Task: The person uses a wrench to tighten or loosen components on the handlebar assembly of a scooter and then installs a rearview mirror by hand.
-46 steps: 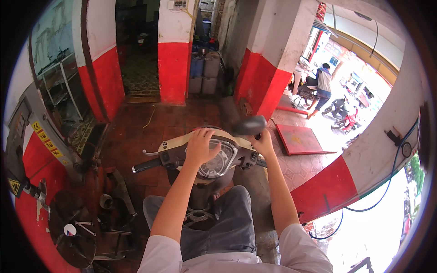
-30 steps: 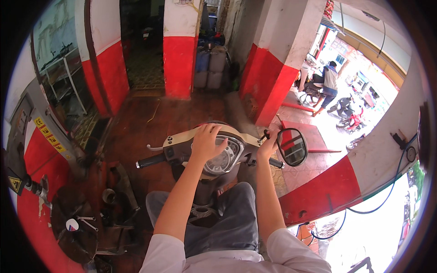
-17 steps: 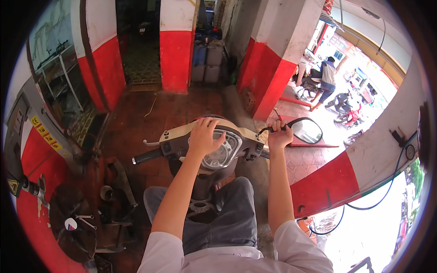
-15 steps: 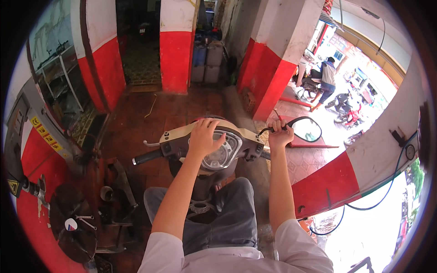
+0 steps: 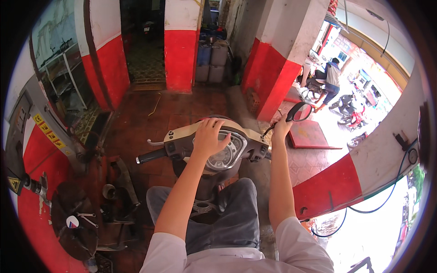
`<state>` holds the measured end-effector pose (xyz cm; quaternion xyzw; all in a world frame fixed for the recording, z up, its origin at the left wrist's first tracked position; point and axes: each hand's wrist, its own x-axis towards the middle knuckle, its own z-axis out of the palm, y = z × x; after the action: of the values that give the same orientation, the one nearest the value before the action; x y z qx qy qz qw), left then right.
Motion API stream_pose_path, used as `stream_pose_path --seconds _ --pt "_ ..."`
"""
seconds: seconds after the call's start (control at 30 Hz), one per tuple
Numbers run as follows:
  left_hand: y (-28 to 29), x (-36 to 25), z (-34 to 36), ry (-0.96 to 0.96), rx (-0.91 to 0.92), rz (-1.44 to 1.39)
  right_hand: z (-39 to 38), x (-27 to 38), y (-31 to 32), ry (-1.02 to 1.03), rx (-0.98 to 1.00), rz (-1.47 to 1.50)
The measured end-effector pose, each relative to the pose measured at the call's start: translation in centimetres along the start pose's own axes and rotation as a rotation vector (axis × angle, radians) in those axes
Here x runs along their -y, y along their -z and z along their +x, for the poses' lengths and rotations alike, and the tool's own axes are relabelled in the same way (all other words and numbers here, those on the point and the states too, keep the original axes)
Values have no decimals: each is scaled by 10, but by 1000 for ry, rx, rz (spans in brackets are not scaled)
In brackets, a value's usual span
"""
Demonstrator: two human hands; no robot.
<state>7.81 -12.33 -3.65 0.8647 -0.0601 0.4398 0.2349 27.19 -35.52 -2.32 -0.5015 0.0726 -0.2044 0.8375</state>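
Note:
A scooter's handlebar (image 5: pixel 184 130), with a cream and dark cover, stands in front of my knees. My left hand (image 5: pixel 210 139) lies on the cover, fingers stretched over its top and thumb apart beside the round gauge cluster (image 5: pixel 224 157). My right hand (image 5: pixel 282 128) grips the stem of the right rear-view mirror (image 5: pixel 302 112), which rises from the right end of the cover. The mirror's head stands beyond my fingers, seen at a slant. At the left are a bare brake lever (image 5: pixel 155 143) and a black handlebar grip (image 5: pixel 149 157).
A dark round stand (image 5: pixel 75 236) at lower left carries wrenches (image 5: pixel 88 219). Metal parts (image 5: pixel 123 182) lie beside it. A red-and-white pillar (image 5: pixel 273 82) rises ahead on the right, with a red ramp (image 5: pixel 311 135) beyond. Outside, another person (image 5: pixel 331 79) bends over near parked motorbikes (image 5: pixel 350 116).
The mirror's head has turned from broad to narrow and tilted upward, and my right hand has shifted with it. My left hand stays on the cover. The whole view has moved slightly.

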Motion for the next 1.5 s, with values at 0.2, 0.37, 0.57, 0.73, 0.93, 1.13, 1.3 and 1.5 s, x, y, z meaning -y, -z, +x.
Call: stream_pose_path --seconds 0.2,0.37,0.57,0.73,0.93,1.13,1.3,1.5 --pt "1 1 0 4 -8 11 11 8 1 -239 548 -48" --pt "0 -1 1 -12 -9 21 24 18 -4 -93 884 -555" --pt "0 1 0 -12 -14 35 14 4 -13 730 450 -1135" --pt "-2 -4 3 -18 -18 29 16 11 -15 636 510 -1036" --pt "-3 -3 3 -22 -18 16 7 30 -2 451 1050 -766" --pt "-2 -4 3 -13 2 25 -45 41 32 700 802 -637" --pt "2 3 -1 -14 -6 37 -60 7 45 650 432 -599" --pt "0 1 1 -22 -18 1 -79 1 6 256 -130 222"
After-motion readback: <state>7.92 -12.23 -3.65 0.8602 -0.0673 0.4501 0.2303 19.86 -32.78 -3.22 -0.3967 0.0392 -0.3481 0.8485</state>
